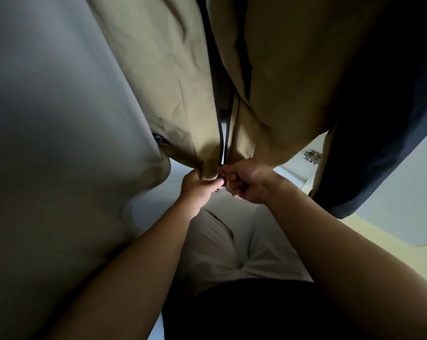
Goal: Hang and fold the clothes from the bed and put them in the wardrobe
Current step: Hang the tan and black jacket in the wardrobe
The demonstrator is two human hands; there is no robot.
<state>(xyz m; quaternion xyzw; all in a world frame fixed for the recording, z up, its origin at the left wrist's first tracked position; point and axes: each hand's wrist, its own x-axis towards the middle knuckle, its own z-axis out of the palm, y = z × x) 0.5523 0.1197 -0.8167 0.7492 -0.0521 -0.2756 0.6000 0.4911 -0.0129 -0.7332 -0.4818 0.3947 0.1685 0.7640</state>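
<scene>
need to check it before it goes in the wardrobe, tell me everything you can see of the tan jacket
The tan jacket hangs front-on, smooth woven-looking cloth with soft creases. A dark-taped zip runs down its front, gaping higher up, its sides meeting at the hem. A small dark label sits near the lower edge. The left hand grips the hem beside the zip; the right hand pinches at the zip's bottom end.

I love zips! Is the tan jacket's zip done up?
Open. The tan cloth jacket's fronts gape apart; left hand and right hand pinch the dark zip's bottom ends.
</scene>
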